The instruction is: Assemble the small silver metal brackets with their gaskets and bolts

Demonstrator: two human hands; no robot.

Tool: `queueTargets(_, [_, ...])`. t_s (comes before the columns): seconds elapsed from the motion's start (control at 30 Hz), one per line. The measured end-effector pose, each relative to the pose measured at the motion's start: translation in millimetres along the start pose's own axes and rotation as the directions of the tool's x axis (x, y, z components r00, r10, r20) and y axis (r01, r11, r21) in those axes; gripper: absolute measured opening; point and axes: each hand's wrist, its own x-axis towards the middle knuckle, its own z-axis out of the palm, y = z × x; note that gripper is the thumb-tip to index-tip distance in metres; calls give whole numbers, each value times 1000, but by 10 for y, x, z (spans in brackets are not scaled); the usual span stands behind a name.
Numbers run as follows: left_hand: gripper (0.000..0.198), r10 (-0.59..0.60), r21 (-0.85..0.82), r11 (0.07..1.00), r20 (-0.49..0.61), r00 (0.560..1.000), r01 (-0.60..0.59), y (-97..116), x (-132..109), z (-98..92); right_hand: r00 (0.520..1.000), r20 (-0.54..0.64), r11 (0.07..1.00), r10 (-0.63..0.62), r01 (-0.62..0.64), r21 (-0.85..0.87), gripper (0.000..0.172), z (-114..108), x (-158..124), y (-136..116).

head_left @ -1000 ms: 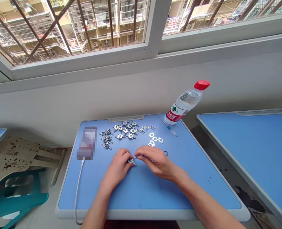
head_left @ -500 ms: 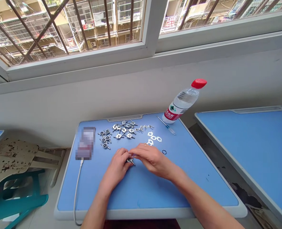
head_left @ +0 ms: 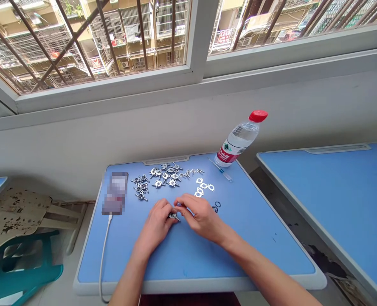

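Note:
My left hand (head_left: 156, 223) and my right hand (head_left: 199, 214) meet at the middle of a blue desk (head_left: 188, 255). Both pinch one small silver metal part (head_left: 174, 216) between their fingertips, just above the desk top. Beyond the hands lies a scatter of several similar metal parts (head_left: 163, 176). A few flat silver plates (head_left: 204, 187) and small black rings (head_left: 216, 206) lie right of my right hand.
A water bottle with a red cap (head_left: 239, 140) stands at the far right corner, with a thin blue-tipped tool (head_left: 220, 169) beside it. A phone (head_left: 115, 193) with a white cable (head_left: 104, 250) lies at the left. A second blue desk (head_left: 335, 191) stands right, a teal stool (head_left: 23, 267) left.
My hands stay together on the small part. My right hand has shifted slightly left, uncovering the black rings. The camera view has drifted a little.

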Motion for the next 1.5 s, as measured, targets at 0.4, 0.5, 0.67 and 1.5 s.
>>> queueTargets(0.4, [17,-4,-71,998,-23,1000,2,7,6,-7,986,157,989,-59,36,146,25,-224,3,143])
queueTargets(0.5, [17,-5,-81,997,-15,1000,4,9,16,-11,990,133,990,-45,27,136,22,-214,-8,177])
queueTargets(0.67, [13,22,-69,997,-23,999,-24,-8,29,-3,993,109,996,-48,40,76,24,-201,1,158])
queueTargets(1.5, [13,55,49,997,-86,995,-51,0,-2,32,998,-33,998,-48,49,45,19,-99,-2,108])
